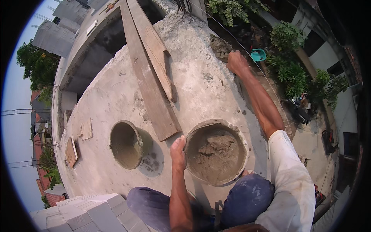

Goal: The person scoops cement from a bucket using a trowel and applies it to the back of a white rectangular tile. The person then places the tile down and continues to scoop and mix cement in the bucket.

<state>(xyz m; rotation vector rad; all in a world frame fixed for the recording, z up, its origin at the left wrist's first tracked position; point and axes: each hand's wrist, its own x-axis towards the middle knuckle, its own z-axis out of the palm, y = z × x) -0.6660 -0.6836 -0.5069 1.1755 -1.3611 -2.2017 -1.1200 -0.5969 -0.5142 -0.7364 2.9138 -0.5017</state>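
Two buckets are sitting on the rough concrete slab [116,92] in front of the crouching person: a mortar bucket [215,151] holding a lump of wet grey mix, close before the knees, and an empty bucket [127,144] lying tipped on its side, its mouth facing the camera, just to the left of the first. The left hand [178,152] is resting on the left rim of the mortar bucket, its fingers curled closed over the edge and gripping it. The right hand [236,62] is reaching far forward to the slab's right edge, fingers closed into a fist; whatever they are gripping is too small to tell, though a thin taut string line [216,24] is running just past the knuckles. A small heap of mortar [220,47] is lying just to the left of that hand. Two long wooden planks [148,65] are lying side by side across the slab, their near ends stopping between the two buckets. Pale grey blocks [83,214] are stacked at the lower left, beside the person's knee. Far below the edge, green plants [288,58] are growing along a yard.
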